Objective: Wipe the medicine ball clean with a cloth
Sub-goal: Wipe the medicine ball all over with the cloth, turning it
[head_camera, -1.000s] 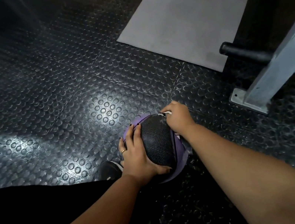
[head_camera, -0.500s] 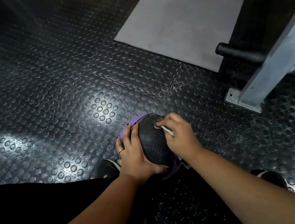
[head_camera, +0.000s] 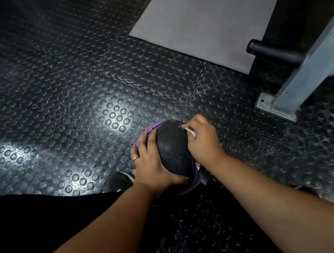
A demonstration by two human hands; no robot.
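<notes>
- Floor (head_camera: 69, 103): dark studded rubber tiles fill most of the view. The raised studs probably keep a round load from rolling off. There is wide open room to the left and ahead.
- Mat (head_camera: 209, 15): pale grey sheet lying flat at upper right, well apart from the work. Its near edge marks the far limit of the free floor.
- Post (head_camera: 314, 62): grey metal upright on a bolted foot plate, with a black bar (head_camera: 271, 53) crossing behind it. It closes off the right side, so sweeps that way have less room.
- Leg (head_camera: 34, 225): in black cloth at lower left, with a shoe (head_camera: 122, 180) just beside the ball, bounding it on the near side.
- Ball (head_camera: 173, 149): black textured panel with purple seams, low over the floor between the two hands; whether it rests on the floor or is lifted cannot be told from this angle.
- Left hand (head_camera: 151, 164): spread flat and curled around the ball's left side, fingers over the purple seam, thumb beneath. Judged a bracing hold, so the ball stays put under rubbing.
- Right hand (head_camera: 203, 142): closed on the cloth, pressing it to the ball's upper right flank.
- Cloth (head_camera: 190, 131): only a thin white edge shows under the fingers; the rest is hidden.
</notes>
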